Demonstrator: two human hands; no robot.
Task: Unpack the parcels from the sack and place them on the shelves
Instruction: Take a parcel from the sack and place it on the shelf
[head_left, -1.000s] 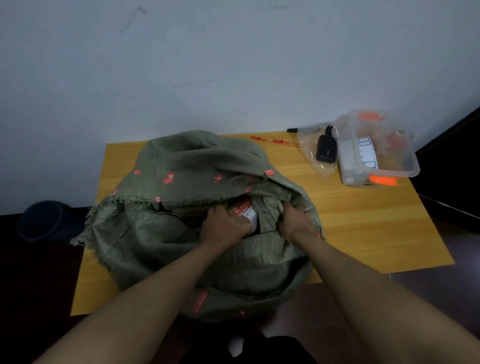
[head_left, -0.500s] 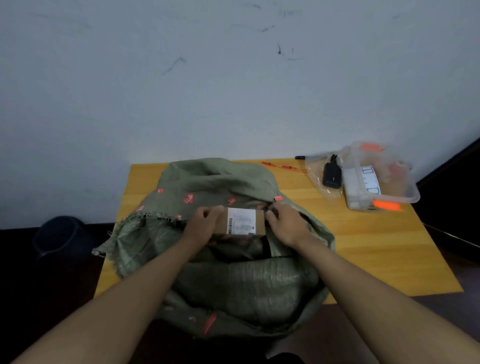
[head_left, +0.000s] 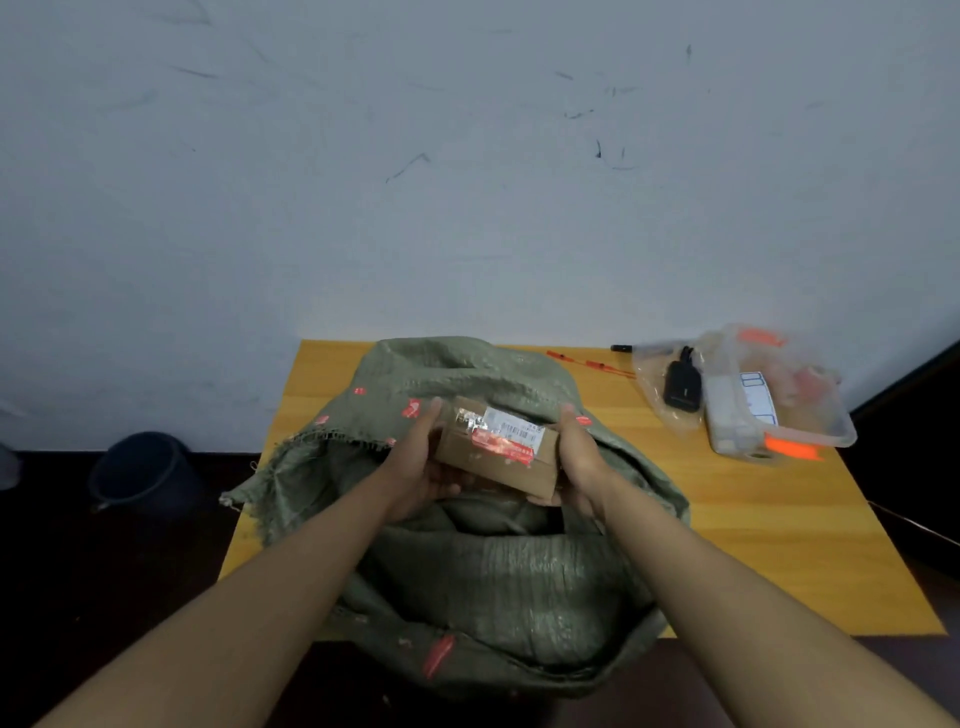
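The yellow wooden table (head_left: 779, 519) carries the crumpled green woven sack (head_left: 498, 582). Above its open mouth I now have the small brown cardboard parcel (head_left: 498, 460), which a second ago sat buried inside. My left hand (head_left: 415, 462) and right hand (head_left: 576, 457) clasp its ends, fingers curled. It's free; shelving, out of view, comes next.
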